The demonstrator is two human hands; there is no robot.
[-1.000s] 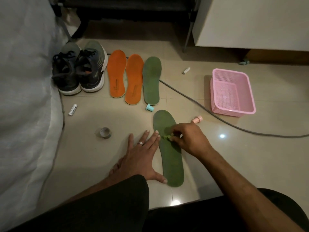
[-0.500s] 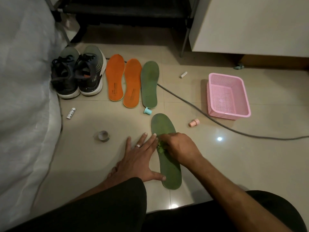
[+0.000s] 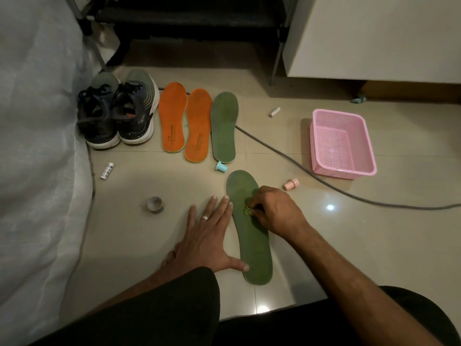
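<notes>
A green insole (image 3: 254,248) lies lengthwise on the tiled floor in front of me. My left hand (image 3: 207,238) lies flat on the floor beside its left edge, fingers straight, with the thumb pressing on the insole's heel end. My right hand (image 3: 272,211) is curled over the insole's middle and pinches a small green object (image 3: 246,211) against its surface. What that object is I cannot make out.
Further back lie a second green insole (image 3: 224,126), two orange insoles (image 3: 184,121) and a pair of dark sneakers (image 3: 119,113). A pink basket (image 3: 341,143), grey cable (image 3: 299,168), teal cap (image 3: 221,167), pink cap (image 3: 291,184), tape roll (image 3: 154,204), two small tubes and white bedding at left.
My right hand has shifted slightly along the middle of the green insole, still pinching the small green object. My left hand stays flat in place. The camera has tilted a little.
</notes>
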